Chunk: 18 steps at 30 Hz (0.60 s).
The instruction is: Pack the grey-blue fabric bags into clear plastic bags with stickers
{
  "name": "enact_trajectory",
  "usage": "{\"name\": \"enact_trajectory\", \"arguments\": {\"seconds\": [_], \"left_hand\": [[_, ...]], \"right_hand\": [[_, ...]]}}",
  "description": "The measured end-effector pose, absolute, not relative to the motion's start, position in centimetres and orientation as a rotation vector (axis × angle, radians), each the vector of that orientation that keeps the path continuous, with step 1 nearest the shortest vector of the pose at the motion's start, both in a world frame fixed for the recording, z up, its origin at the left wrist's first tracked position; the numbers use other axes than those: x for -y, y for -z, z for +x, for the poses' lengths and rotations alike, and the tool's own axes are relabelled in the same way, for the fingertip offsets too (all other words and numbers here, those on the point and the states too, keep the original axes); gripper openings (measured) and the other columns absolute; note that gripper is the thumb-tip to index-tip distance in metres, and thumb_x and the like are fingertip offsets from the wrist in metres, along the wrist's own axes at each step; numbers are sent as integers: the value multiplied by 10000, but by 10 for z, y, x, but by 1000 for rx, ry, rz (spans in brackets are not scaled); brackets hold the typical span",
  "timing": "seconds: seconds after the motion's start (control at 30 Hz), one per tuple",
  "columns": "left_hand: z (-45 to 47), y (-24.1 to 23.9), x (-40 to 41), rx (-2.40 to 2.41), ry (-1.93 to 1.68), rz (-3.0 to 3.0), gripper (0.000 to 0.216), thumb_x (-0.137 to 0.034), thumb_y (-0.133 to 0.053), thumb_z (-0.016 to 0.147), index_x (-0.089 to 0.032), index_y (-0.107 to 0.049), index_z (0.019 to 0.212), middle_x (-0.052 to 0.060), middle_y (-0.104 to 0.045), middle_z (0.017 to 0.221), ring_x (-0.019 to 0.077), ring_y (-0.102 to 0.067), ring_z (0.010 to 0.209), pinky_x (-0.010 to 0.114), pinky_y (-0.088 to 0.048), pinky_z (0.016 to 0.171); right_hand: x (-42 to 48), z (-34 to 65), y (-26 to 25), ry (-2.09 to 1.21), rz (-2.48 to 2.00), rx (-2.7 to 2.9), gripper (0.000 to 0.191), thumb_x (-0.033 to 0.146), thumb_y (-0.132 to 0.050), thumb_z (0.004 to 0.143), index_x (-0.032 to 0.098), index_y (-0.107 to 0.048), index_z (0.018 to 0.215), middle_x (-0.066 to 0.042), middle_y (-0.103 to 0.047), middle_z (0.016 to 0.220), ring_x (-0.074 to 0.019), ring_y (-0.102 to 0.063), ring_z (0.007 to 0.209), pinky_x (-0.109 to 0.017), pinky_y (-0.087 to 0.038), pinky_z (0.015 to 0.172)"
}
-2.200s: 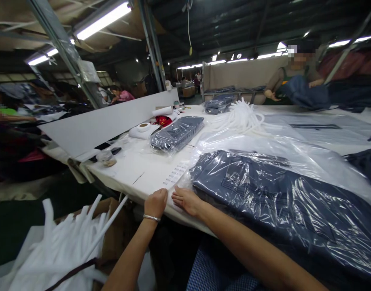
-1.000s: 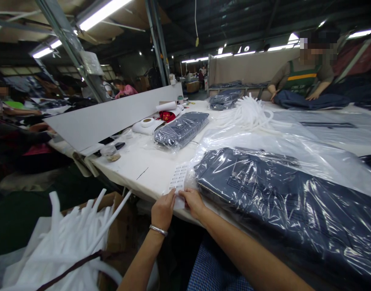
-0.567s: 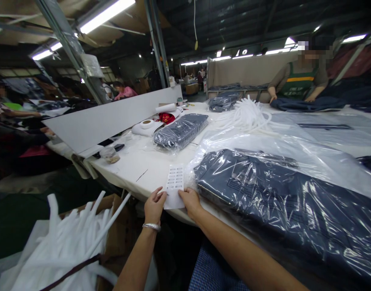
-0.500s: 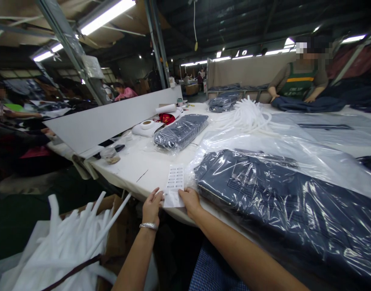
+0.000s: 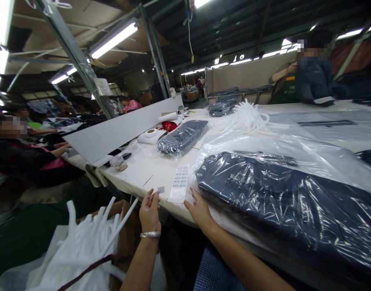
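Between the fingertips of my left hand (image 5: 150,208) is a small pale sticker (image 5: 161,189), pinched at its edge. My right hand (image 5: 199,208) has its thumb and fingers apart and holds nothing. Just beyond it lies a white label sheet (image 5: 179,184) with two columns of printed stickers, flat on the table by the front edge. To the right, a large dark garment in a clear plastic bag (image 5: 264,190) stretches along the table, its near corner close to my right hand.
A smaller bagged dark garment (image 5: 183,137) and a bundle of white foam strips (image 5: 246,117) lie farther back. A label roll (image 5: 151,132) sits beside a long white board (image 5: 124,133). More white tubes (image 5: 88,238) fill a box at lower left. Across the table, a person lifts dark cloth (image 5: 314,81).
My left hand has come away from the sheet with a sticker. My right hand has let go of the sheet, which now lies on the table. The person opposite has raised the dark cloth.
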State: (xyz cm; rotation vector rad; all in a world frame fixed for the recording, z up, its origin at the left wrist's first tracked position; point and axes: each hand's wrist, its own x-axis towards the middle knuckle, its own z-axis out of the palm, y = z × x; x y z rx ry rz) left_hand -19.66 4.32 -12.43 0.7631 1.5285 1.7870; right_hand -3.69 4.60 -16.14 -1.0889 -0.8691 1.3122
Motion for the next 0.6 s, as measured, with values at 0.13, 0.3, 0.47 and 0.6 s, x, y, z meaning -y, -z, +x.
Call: {"name": "enact_trajectory", "arguments": {"seconds": [0.13,0.3,0.47,0.6], "left_hand": [[-144,107,-20,-1418,-1722,991,549,-416,-769,705,-215,-629,1196,31,-685,991,118,-608,852,201,-465,694],[-82,93,3,-1228,-1431,878,554,-447,-745,735,-230,-617,1229,3,-631,862,68,-561,709,155,-428,579],[-40,89,18,-1342,-1500,1486,449,-412,-687,806,-208,-619,1201,49,-711,947,147,-645,785,233,-507,640],[-16,92,25,-1259,-1618,2189,377,-254,-674,833,-253,-625,1207,31,-749,939,146,-664,733,267,-537,680]], "right_hand": [[5,-1,144,-1293,-963,951,405,383,-711,766,199,-686,1125,-97,-683,1179,-272,-608,1136,-433,-450,1029],[35,48,113,-1318,-930,759,462,453,-741,755,199,-646,1129,-106,-667,1208,-274,-583,1177,-436,-440,1031],[55,90,98,-1096,-1053,738,394,446,-739,764,214,-645,1068,-87,-680,1139,-254,-606,1119,-404,-436,1024],[72,105,91,-1101,-972,678,360,417,-741,772,222,-637,1057,-77,-682,1120,-241,-614,1108,-376,-464,998]]}}
